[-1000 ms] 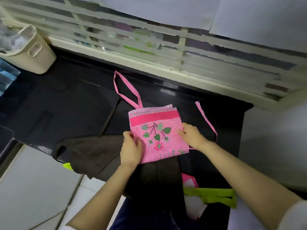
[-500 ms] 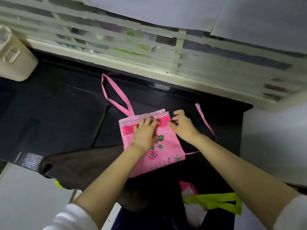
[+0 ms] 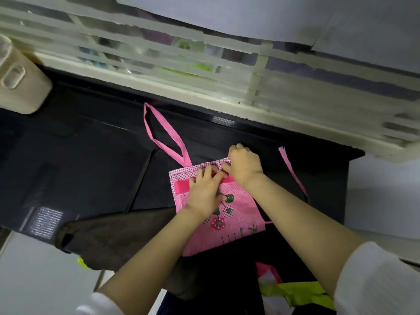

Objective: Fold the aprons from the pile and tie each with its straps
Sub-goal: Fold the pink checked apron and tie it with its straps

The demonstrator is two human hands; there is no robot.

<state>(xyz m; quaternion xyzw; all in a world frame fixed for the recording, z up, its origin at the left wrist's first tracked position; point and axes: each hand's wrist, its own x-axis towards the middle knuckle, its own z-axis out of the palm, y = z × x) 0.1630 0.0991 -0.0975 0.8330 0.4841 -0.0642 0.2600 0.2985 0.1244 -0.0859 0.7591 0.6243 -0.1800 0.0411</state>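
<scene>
A folded pink apron (image 3: 238, 226) with a flower print lies on the black counter (image 3: 91, 160). Its neck loop (image 3: 163, 135) stretches toward the window. One waist strap (image 3: 293, 173) trails off on the right. My left hand (image 3: 204, 192) presses flat on the apron's upper part, fingers spread. My right hand (image 3: 244, 167) has curled fingers that grip the checked top edge of the apron. Dark brown aprons (image 3: 113, 235) lie underneath, hanging over the counter's near edge.
A beige plastic basket (image 3: 20, 80) stands at the back left. A slatted window frame (image 3: 227, 71) runs along the far side. Green and pink cloth (image 3: 302, 294) lies at the lower right near my body. White floor tiles (image 3: 34, 280) show at the lower left.
Both hands moved from the apron's lower sides up to its top edge. The left now presses flat; the right has closed on the checked hem.
</scene>
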